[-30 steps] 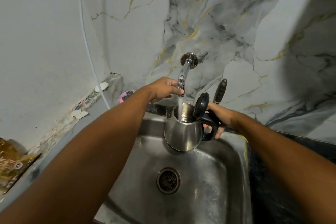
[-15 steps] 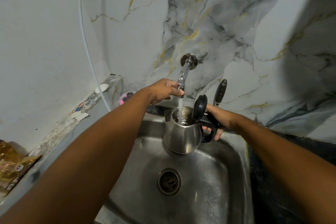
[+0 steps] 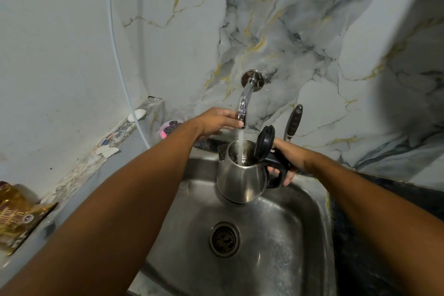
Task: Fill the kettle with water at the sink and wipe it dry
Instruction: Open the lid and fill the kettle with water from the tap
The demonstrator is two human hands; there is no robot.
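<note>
A steel kettle (image 3: pixel 240 178) with its black lid (image 3: pixel 265 142) flipped up hangs over the steel sink (image 3: pixel 283 228). My right hand (image 3: pixel 287 161) grips its black handle from the right. A stream of water runs from the chrome wall tap (image 3: pixel 245 98) straight into the kettle's open mouth. My left hand (image 3: pixel 217 121) rests at the tap's spout end, fingers closed around its tip. The water level inside the kettle is hidden.
The drain (image 3: pixel 224 239) lies in the sink floor below the kettle. A dark utensil handle (image 3: pixel 293 122) leans on the marble wall behind my right hand. A pink scrubber (image 3: pixel 168 128) sits at the back left corner, a gold packet (image 3: pixel 16 214) on the left ledge.
The kettle has shifted slightly lower and nearer under the tap. Water keeps running into it, and both hands hold the same grips.
</note>
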